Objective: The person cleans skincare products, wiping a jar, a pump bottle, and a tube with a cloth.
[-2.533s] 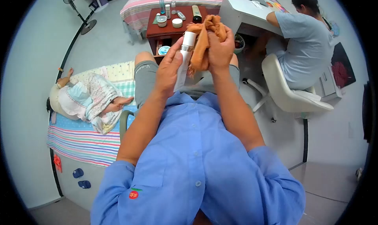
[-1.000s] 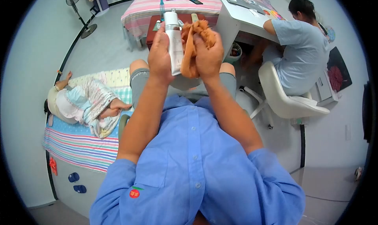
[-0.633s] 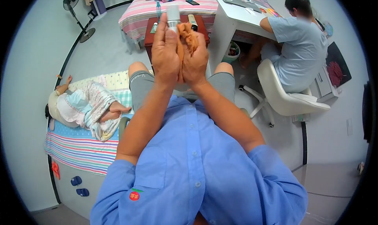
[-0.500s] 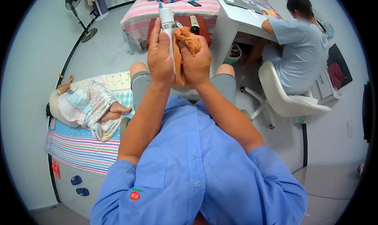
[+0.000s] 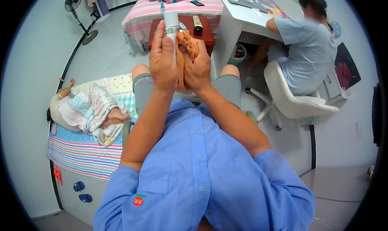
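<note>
In front of my lap, my left hand (image 5: 163, 67) holds a white bottle (image 5: 171, 21) with a silver band, upright along its palm and fingers. My right hand (image 5: 197, 69) grips a bunched orange cloth (image 5: 186, 43) and presses it to the bottle's right side. A strip of the cloth hangs down between the two palms. The bottle's lower part is hidden by the cloth and my hands. A thin blue-tipped object (image 5: 162, 10) shows just beyond the left fingertips; its kind is unclear.
Beyond my hands stands a red low table (image 5: 208, 36) with a dark-ended bottle (image 5: 197, 25), before a striped bed (image 5: 137, 12). To the right a person (image 5: 303, 49) sits at a white desk (image 5: 230, 18). Another person (image 5: 109, 113) lies on a floor mat (image 5: 81, 152) at left.
My right hand and the orange cloth have shifted slightly left and down along the bottle. The grip of both hands stays on the same things.
</note>
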Demonstrator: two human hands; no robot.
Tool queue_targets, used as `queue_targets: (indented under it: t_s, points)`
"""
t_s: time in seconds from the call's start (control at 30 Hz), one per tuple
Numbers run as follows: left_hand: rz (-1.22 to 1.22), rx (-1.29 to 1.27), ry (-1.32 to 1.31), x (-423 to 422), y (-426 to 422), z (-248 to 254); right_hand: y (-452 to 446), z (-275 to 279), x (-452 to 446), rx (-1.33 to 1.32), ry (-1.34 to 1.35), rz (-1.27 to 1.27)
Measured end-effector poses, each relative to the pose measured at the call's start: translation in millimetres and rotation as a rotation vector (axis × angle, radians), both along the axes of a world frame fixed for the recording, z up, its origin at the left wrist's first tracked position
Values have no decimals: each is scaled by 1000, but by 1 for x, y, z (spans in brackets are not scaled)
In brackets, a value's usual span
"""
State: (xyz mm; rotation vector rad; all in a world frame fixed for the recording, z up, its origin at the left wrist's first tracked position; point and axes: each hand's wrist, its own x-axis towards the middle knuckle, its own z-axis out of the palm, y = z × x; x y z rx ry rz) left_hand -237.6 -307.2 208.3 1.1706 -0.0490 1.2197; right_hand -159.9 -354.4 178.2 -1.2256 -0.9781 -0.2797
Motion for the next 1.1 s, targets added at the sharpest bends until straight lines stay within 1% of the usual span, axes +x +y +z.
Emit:
queue_targets:
  t_s: [0.03, 0.07, 0.1, 0.17, 0.2, 0.3, 0.33, 0.37, 0.43, 0.47, 0.53, 0.57, 0.63, 0.7, 0.77, 0.83, 0.9, 0.93, 1.0, 1.03, 1.1]
  points:
    - [-65, -61, -42, -2, 5, 2, -4, 5, -2, -26, 115, 117]
    - [-64, -114, -57, -4, 7, 3, -4, 10, 0, -51, 228, 235]
    - [-64, -107, -61, -7, 8, 4, -3, 14, 5, -45, 223, 237]
    - [-243, -172, -71, -13, 10, 2, -4, 19, 17, 73, 353, 290]
    - [-277, -196, -30, -15, 11, 0, -17, 41, 13, 128, 494, 487]
    - [-308, -244, 36, -10, 6, -5, -8, 39, 35, 75, 457, 541]
    - [-194, -209, 100, -8, 2, -8, -7, 38, 32, -3, 316, 408]
    - [-190, -207, 96, -6, 3, -7, -7, 34, 26, -10, 284, 377]
    - [-94, -146, 81, -6, 2, -6, -6, 27, 15, 48, 344, 481]
    - [-85, -145, 34, -6, 4, -7, -7, 23, 10, 46, 351, 480]
    - [-57, -150, 34, -6, 13, -6, -13, 23, -2, -36, 398, 492]
    - [-30, -147, 24, -8, 18, -6, -13, 19, -4, -34, 403, 491]
    - [-66, -185, -22, -14, 24, -2, -14, 13, -6, -126, 359, 528]
    - [-175, -193, -130, -16, 33, 0, -17, 16, -7, -134, 399, 559]
    - [-152, -196, -116, -15, 34, 3, -20, 21, -6, -209, 434, 585]
    - [-92, -252, -62, -13, 31, -1, -22, 22, -4, -207, 422, 567]
    - [-60, -259, -40, -10, 28, -2, -24, 19, -4, -154, 331, 399]
    - [-24, -253, -48, -8, 24, 0, -26, 18, -3, -155, 328, 389]
    - [28, -229, -56, -6, 17, 2, -25, 18, -4, -170, 54, 131]
    - [29, -231, -57, -4, 19, 1, -27, 20, -4, -173, 53, 133]
    - [2, -239, -28, -2, 24, -1, -31, 26, -7, -182, -209, 147]
